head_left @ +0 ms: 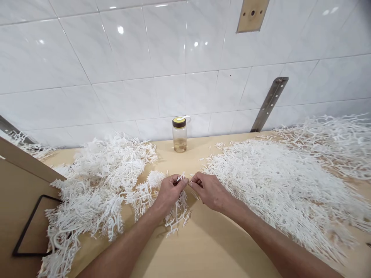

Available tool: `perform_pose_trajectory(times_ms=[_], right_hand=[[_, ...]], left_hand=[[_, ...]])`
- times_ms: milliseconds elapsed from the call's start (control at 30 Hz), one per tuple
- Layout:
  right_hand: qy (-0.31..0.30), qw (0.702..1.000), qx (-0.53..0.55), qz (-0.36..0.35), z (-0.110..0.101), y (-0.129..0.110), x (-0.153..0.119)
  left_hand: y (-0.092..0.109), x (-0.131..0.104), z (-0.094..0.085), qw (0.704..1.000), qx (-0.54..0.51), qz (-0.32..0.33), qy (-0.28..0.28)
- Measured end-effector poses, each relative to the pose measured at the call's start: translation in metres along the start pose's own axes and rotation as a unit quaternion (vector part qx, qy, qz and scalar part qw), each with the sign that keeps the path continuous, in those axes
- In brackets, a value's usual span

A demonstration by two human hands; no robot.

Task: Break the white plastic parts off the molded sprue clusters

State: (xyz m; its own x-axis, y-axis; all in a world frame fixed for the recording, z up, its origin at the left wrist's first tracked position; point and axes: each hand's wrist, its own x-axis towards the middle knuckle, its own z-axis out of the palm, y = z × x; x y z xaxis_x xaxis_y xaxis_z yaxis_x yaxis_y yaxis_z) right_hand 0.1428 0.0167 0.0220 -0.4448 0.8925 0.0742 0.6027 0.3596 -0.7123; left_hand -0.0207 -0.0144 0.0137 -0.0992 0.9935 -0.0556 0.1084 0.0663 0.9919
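My left hand [171,189] is closed on a white branched sprig [181,177], whose thin twigs stick up above the fingers. Close beside it, my right hand [209,189] pinches finger and thumb together at the sprig's end; whatever lies between those fingertips is too small to make out. Below and behind my left hand lie more white branched pieces [176,220] on the table [199,247]. A tangled heap of branched white pieces [107,170] spreads to the left. On the right is a wide pile of short, thin white pieces [278,173].
A clear bottle [180,139] with a dark and yellow lid stands near the tiled wall [124,104]. Longer white branches [342,139] lie at the far right. A brown panel [23,193] with a black frame-like handle [27,227] borders the left side. A metal bracket [269,104] rises against the wall.
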Motion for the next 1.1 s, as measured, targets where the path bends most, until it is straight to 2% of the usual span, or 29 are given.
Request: perform_pose_trajectory(times_ms=[133,300,433,500,633,733,833,900,967,1100], right_hand=[[-0.038,0.999,-0.032,-0.007,0.002,-0.004,-0.001],[-0.020,0.994,-0.109,-0.019,0.013,-0.012,-0.011],[-0.091,0.983,-0.141,-0.069,0.016,-0.024,-0.027],[-0.095,0.983,-0.142,-0.065,0.013,-0.027,-0.029],[-0.040,0.993,-0.102,-0.038,0.004,-0.019,-0.018],[-0.065,0.996,-0.046,-0.034,0.005,-0.010,-0.010],[-0.097,0.993,-0.032,-0.067,0.010,-0.005,-0.007],[-0.081,0.990,-0.085,-0.072,0.010,0.001,-0.005],[-0.040,0.983,-0.178,-0.035,0.002,0.009,-0.004],[0.031,0.955,-0.294,0.028,-0.026,0.023,-0.005]], left_hand=[[-0.001,-0.001,0.002,0.999,0.039,0.016,0.034],[-0.008,0.004,0.001,0.995,0.069,0.030,0.059],[-0.012,0.013,-0.009,0.990,0.049,0.019,0.131],[-0.012,0.017,-0.013,0.993,0.034,0.010,0.117],[-0.009,0.017,-0.015,0.997,0.003,-0.009,0.079],[-0.007,0.016,-0.014,0.996,-0.009,-0.025,0.090],[-0.006,0.016,-0.014,0.994,-0.015,-0.034,0.099],[-0.004,0.015,-0.014,0.995,-0.012,-0.030,0.096],[-0.003,0.015,-0.013,0.996,-0.011,-0.028,0.088],[0.001,0.012,-0.009,0.996,-0.025,-0.046,0.068]])
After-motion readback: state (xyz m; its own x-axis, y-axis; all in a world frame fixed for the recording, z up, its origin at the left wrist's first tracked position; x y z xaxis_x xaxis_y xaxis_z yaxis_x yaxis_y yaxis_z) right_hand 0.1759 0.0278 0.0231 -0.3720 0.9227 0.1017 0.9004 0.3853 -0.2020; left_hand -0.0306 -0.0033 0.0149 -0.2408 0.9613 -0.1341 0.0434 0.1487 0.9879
